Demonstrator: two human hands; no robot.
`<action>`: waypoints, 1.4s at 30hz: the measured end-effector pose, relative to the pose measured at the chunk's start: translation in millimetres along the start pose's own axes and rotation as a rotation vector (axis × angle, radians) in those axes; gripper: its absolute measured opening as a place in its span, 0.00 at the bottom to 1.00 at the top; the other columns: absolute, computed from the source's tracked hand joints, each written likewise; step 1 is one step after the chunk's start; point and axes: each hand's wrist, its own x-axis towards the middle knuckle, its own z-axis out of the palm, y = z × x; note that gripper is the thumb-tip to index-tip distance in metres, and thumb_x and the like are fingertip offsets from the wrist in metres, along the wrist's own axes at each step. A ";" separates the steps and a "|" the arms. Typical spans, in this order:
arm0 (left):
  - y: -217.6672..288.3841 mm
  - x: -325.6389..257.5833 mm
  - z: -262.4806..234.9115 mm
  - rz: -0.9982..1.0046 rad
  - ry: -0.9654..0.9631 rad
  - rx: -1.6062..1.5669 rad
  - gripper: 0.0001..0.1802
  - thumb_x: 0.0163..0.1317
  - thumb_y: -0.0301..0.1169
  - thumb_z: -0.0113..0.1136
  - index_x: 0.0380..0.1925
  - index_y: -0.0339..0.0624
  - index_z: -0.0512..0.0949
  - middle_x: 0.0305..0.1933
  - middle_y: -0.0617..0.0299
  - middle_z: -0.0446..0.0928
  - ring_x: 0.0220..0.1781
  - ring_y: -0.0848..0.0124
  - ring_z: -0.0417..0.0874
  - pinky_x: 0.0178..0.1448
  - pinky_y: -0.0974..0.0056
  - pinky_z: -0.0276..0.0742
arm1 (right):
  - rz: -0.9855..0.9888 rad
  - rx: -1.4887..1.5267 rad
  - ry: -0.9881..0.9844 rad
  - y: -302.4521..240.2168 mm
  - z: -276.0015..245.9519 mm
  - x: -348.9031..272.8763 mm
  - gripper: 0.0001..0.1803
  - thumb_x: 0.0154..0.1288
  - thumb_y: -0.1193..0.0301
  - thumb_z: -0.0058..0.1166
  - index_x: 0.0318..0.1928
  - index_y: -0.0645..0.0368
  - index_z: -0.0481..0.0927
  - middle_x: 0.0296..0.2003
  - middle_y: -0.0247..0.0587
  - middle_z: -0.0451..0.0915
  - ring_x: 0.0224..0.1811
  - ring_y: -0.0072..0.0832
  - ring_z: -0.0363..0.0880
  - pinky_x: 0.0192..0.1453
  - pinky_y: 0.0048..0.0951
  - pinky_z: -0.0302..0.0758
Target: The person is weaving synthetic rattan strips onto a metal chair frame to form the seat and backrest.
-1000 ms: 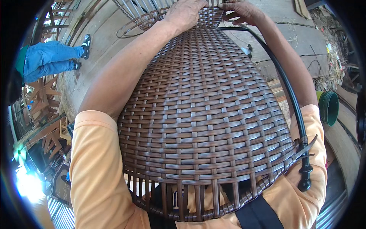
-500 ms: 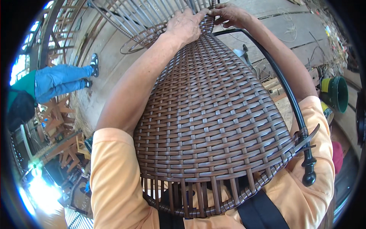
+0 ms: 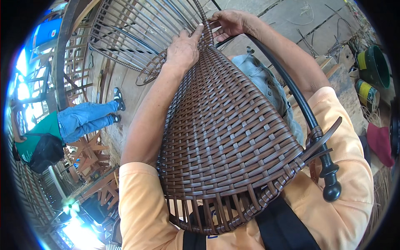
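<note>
A wicker chair (image 3: 225,125) of brown woven plastic strands lies across my chest and lap, its woven panel wide near me and narrow farther off. At that narrow end my left hand (image 3: 183,50) grips the edge, its index finger stretched along the braided rim (image 3: 205,21). My right hand (image 3: 229,24) is on the other side of the rim, fingers curled in against it; whether a strand is between them cannot be made out. A black curved metal arm (image 3: 287,79) with a ball end runs along the right side. Loose strand ends (image 3: 327,139) stick out beside it.
Beyond my left hand spreads the chair's unwoven part, with bare spokes (image 3: 133,29). A person in blue jeans (image 3: 87,121) stands at the left, near wooden pieces (image 3: 89,152). Green buckets (image 3: 377,66) and a red cloth item (image 3: 379,143) are at the right. Strand scraps lie on the floor.
The chair's narrow end and both hands have shifted left in view. More of the bare spokes shows now, and my right hand's fingers have opened slightly at the rim.
</note>
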 end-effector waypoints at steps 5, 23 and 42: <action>-1.4 0.0 0.5 0.001 -0.011 0.037 0.36 0.55 0.29 0.51 0.65 0.59 0.56 0.46 0.43 0.68 0.49 0.46 0.73 0.51 0.51 0.74 | 0.022 -0.006 -0.012 -3.0 8.6 -4.6 0.11 0.63 0.67 0.38 0.41 0.57 0.71 0.40 0.38 0.72 0.36 0.31 0.73 0.37 0.35 0.78; 7.7 -2.4 9.1 -0.031 0.058 -0.025 0.37 0.52 0.31 0.54 0.65 0.59 0.57 0.50 0.45 0.67 0.51 0.46 0.71 0.53 0.49 0.73 | -0.061 -0.199 0.024 3.5 4.7 -6.3 0.19 0.63 0.55 0.50 0.51 0.49 0.74 0.45 0.28 0.73 0.38 0.25 0.74 0.29 0.25 0.77; -199.9 -122.5 78.5 -0.705 0.448 -0.324 0.16 0.56 0.28 0.45 0.43 0.35 0.73 0.44 0.44 0.76 0.50 0.50 0.75 0.56 0.54 0.68 | -0.030 -0.595 0.188 -17.5 20.6 -11.6 0.19 0.63 0.54 0.52 0.44 0.57 0.76 0.36 0.33 0.80 0.33 0.19 0.75 0.26 0.23 0.75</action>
